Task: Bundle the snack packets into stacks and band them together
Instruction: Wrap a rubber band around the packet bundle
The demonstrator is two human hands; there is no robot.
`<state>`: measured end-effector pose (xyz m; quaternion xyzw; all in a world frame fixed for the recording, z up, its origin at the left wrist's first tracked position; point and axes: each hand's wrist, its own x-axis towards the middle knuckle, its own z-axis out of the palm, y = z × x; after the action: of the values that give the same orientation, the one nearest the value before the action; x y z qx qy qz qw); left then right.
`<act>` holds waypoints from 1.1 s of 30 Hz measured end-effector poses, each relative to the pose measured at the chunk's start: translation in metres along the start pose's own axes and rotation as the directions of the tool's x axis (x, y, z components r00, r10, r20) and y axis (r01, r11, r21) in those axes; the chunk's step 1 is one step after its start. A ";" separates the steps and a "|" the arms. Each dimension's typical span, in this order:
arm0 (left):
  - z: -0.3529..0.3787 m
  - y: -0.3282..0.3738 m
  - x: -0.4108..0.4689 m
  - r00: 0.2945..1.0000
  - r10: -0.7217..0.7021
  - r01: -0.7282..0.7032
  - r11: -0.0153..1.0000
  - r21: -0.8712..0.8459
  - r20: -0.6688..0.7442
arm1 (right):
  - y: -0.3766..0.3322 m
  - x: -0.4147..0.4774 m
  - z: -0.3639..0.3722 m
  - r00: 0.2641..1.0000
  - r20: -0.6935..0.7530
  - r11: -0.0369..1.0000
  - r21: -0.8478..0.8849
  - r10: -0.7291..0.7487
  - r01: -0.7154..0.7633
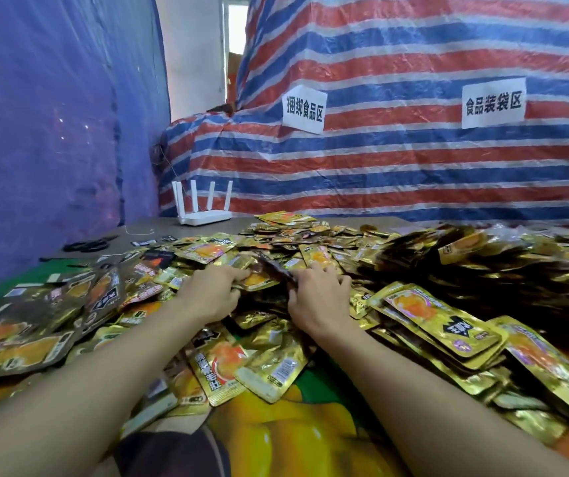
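Reaching into the heap of packets [276,242] with both arms stretched forward. Gripping an orange packet [258,281] with the left hand [212,294], fingers curled over its edge. Pressing the right hand [321,297] down just beside, fingers bent into the heap; cannot tell whether pinching anything. Between the two hands, a dark packet [276,268], blurred. Right of the right hand, a neat stack [441,321]. Beyond the left hand, well apart, scissors [85,245] and a white router [203,215].
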<state>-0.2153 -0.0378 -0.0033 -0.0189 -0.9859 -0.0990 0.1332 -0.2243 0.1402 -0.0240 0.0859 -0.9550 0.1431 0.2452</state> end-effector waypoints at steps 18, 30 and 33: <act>-0.055 0.019 -0.063 0.851 -0.360 -0.154 0.524 -0.838 -0.382 | 0.002 -0.033 -0.079 0.969 -0.116 0.618 0.785 0.219 -0.046; -0.040 0.021 -0.094 0.978 -0.192 0.001 -0.402 -0.916 0.085 | 0.034 -0.054 -0.073 0.906 0.182 0.191 0.944 0.382 -0.270; -0.041 0.018 -0.100 0.998 -0.050 0.024 -0.298 -0.954 0.041 | 0.035 -0.051 -0.072 0.887 0.264 0.085 0.945 0.380 -0.317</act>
<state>-0.1068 -0.0289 0.0118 -0.0865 -0.5038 -0.8567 0.0686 -0.1561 0.2006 0.0030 -0.0109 -0.6266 0.7706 0.1157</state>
